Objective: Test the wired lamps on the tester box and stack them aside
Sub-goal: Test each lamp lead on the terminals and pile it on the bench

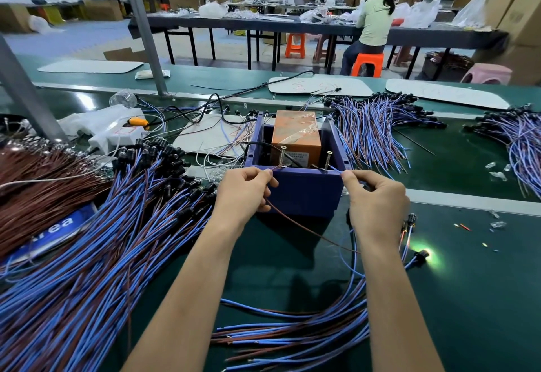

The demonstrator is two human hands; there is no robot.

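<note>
Left grip (244,193) pinching the end of a brown wire (307,229) between thumb and forefinger, tip laid at the foot of the left screw (282,155) on the purple tester box (304,193). Right grip (377,199) pinching a blue wire (336,168) the same way, tip at the foot of the right screw (328,160). Both grips closed tight on their wires, right at the box's near rim. One lamp (423,254) glowing on the green worktop (483,313), just right of the right wrist. Orange block (295,134) standing inside the box, behind the screws. Big heap of wired lamps (117,225) spread to the left, a smaller bundle (292,339) lying under the forearms, further piles (374,128) behind the box to the right.
</note>
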